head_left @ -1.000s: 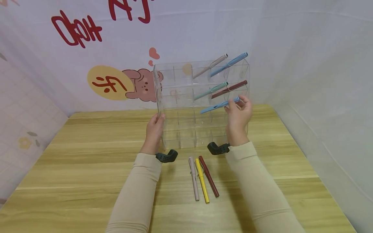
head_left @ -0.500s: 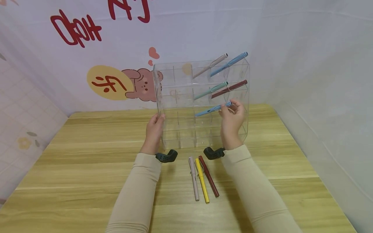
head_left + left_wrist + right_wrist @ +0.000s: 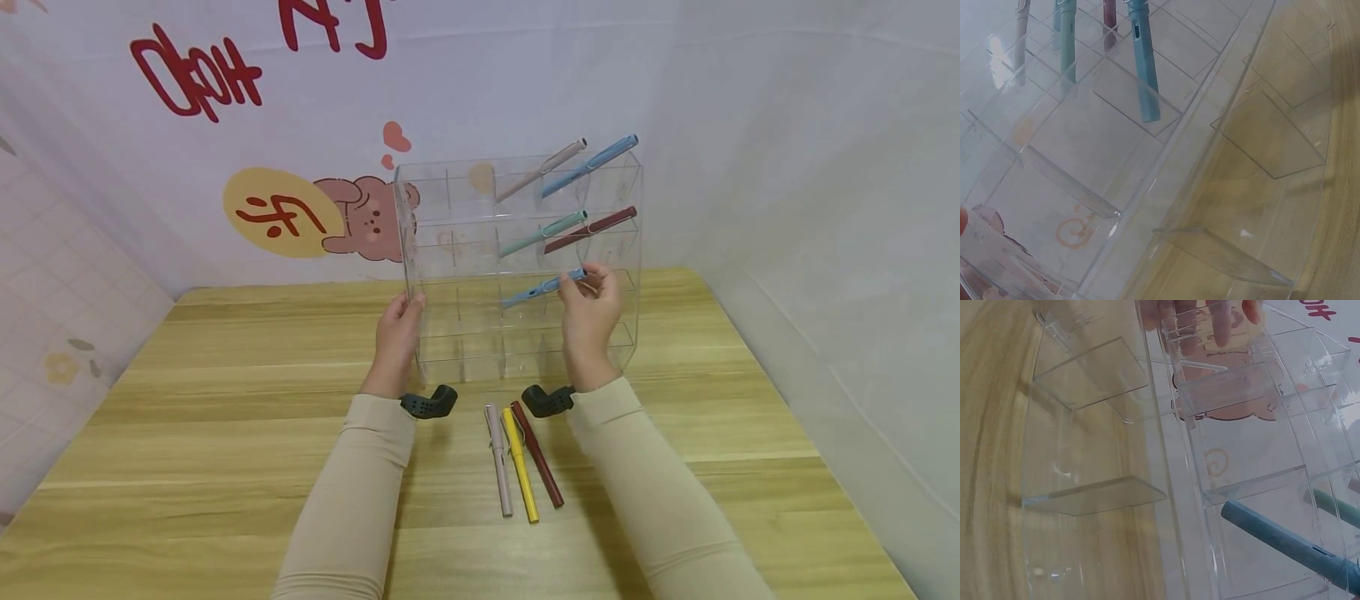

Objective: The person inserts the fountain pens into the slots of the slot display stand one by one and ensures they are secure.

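A clear acrylic rack (image 3: 442, 200) with tiers of compartments stands upright on the table. My left hand (image 3: 397, 337) holds its left side edge; in the right wrist view, left-hand fingers (image 3: 1219, 322) show behind the clear plastic. Between thumb and fingers, my right hand (image 3: 591, 321) pinches the cap end of a light blue pen (image 3: 538, 291). The pen slants down to the left, with its lower end at a third-tier compartment. In the left wrist view, the pen's barrel (image 3: 1145, 81) points downward. The right palm is hidden.
Upper tiers hold a beige pen (image 3: 542, 171), another blue pen (image 3: 588, 167), a green pen (image 3: 543, 233) and a dark red pen (image 3: 591, 230). Before the rack lie a lilac-grey pen (image 3: 500, 462), a yellow pen (image 3: 521, 467) and another dark red pen (image 3: 542, 462). Behind hangs a printed cloth (image 3: 322, 108).
My right hand has moved left and down, carrying the light blue pen from in front of the rack's right part to a third-tier compartment. The left hand keeps its place.
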`<state>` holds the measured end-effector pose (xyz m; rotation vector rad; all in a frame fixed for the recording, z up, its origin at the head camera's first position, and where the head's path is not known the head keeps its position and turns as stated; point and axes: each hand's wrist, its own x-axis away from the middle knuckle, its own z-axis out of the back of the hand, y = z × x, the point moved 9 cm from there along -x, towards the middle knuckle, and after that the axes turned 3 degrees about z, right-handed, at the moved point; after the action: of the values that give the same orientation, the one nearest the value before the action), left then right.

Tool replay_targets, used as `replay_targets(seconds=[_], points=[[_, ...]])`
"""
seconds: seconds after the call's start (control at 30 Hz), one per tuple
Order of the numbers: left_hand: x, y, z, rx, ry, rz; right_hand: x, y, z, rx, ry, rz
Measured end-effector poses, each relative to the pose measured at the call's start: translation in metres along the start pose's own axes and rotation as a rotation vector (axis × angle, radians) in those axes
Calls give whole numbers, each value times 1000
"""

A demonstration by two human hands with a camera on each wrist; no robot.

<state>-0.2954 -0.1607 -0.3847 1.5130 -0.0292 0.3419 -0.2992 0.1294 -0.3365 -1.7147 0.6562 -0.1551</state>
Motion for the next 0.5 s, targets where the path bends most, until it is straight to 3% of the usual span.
replay_targets(seconds=[0.5], points=[[2,1,-1,2,2,-1,5,-2,0,56,-17,33]])
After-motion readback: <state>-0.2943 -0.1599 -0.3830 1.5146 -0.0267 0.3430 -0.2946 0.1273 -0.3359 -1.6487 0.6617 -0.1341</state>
